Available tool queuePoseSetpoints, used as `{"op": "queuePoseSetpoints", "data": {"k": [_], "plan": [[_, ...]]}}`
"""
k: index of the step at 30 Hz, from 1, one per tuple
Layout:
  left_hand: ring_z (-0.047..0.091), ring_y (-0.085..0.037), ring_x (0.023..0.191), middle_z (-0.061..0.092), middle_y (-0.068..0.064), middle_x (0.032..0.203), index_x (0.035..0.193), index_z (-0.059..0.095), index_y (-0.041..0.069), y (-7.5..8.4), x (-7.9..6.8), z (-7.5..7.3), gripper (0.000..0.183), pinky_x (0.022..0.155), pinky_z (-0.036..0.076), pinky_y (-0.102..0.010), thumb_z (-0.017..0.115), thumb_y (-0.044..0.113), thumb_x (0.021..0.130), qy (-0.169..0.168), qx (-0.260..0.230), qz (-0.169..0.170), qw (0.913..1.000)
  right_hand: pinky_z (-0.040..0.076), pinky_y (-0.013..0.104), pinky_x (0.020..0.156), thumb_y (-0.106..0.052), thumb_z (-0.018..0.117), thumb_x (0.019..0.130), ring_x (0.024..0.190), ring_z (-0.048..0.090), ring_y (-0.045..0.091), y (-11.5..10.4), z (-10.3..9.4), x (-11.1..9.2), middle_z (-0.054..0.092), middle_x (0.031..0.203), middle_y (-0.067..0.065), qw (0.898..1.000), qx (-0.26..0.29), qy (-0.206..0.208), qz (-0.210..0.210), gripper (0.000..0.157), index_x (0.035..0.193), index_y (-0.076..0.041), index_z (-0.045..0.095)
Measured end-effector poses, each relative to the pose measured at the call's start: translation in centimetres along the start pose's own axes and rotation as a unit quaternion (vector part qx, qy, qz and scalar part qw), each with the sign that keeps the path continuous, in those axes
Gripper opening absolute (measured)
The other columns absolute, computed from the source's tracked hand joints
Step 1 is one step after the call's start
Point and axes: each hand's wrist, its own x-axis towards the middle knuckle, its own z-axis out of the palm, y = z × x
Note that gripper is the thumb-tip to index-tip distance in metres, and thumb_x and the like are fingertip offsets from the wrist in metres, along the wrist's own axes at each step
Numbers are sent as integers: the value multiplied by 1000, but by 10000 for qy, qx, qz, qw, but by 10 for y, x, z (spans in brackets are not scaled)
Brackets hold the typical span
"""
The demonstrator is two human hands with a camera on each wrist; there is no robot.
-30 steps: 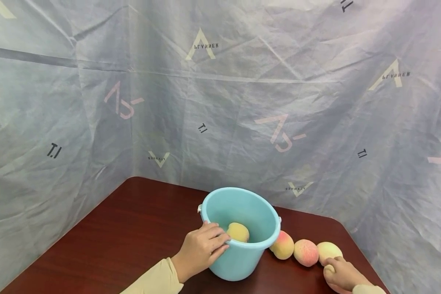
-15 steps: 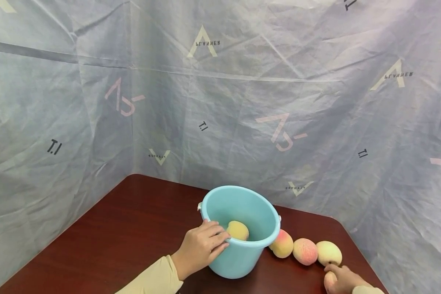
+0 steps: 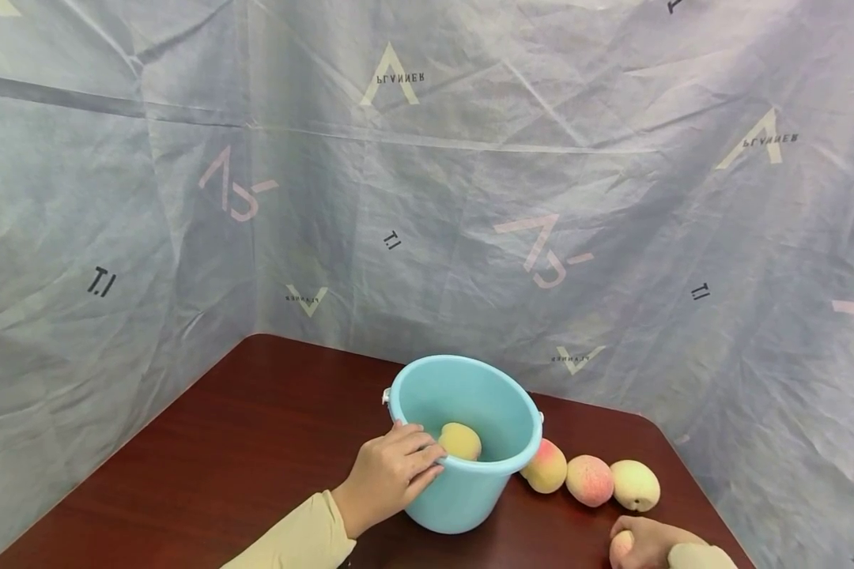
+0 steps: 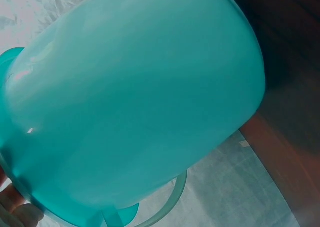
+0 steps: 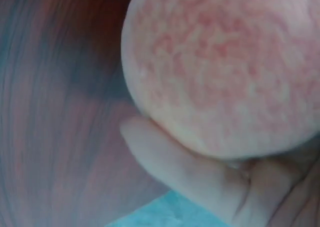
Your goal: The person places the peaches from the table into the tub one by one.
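My left hand [image 3: 391,474] grips the near-left rim of a light blue bucket [image 3: 455,506], fingers lying over the edge. The left wrist view is filled by the bucket's outer wall [image 4: 140,97], with fingertips [image 4: 30,214] at its rim. Inside the bucket, a yellow peach [image 3: 459,442] is visible. At the lower right, my right hand [image 3: 651,544] holds a pinkish peach [image 5: 220,72], its thumb [image 5: 185,172] curled along the fruit. Part of that peach is hidden by the hand in the head view.
Right of the bucket, a yellow-red peach [image 3: 546,468], a pink peach [image 3: 590,480] and a pale yellow peach [image 3: 636,485] lie in a row on the dark red table [image 3: 256,442]. Grey printed cloth [image 3: 427,197] hangs behind and at both sides.
My right hand has drawn toward the near edge and slightly left with the pinkish peach, away from the pale yellow one. The left hand keeps its place on the bucket rim.
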Motion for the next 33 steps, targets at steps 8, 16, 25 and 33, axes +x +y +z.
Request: {"op": "queuePoseSetpoints", "data": {"k": [8, 16, 25, 33], "plan": [[63, -11, 89, 65, 5, 87, 90, 72, 17, 1, -3, 0, 25, 77, 55, -23, 55, 31, 100, -100, 33, -71, 9999, 37, 37, 50, -34, 74, 84, 59, 46, 20, 111, -16, 50, 56, 72, 4, 9969, -110, 560, 544, 29, 93, -10, 61], [63, -12, 89, 67, 5, 89, 91, 73, 16, 0, 0, 1, 19, 79, 54, -21, 60, 28, 97, -32, -42, -13, 10000, 38, 37, 55, -34, 76, 81, 66, 52, 24, 111, -16, 51, 59, 81, 8, 9921, -632, 872, 638, 28, 93, -14, 62], [63, -12, 88, 67, 5, 89, 92, 73, 16, -3, 1, 1, 19, 77, 55, -20, 80, 20, 76, 179, 109, 252, 9995, 37, 33, 60, -38, 73, 83, 73, 51, 15, 79, -5, 36, 58, 87, -4, 9833, -1366, 1055, 581, 25, 100, -24, 60], [64, -13, 89, 67, 5, 90, 93, 73, 16, -3, 2, 1, 17, 78, 55, -21, 80, 21, 77, 95, 115, 222, 9996, 35, 32, 55, -38, 66, 90, 69, 50, 9, 51, 3, 23, 57, 83, -10, 9786, -1881, 790, 266, 17, 103, -28, 59]]}}
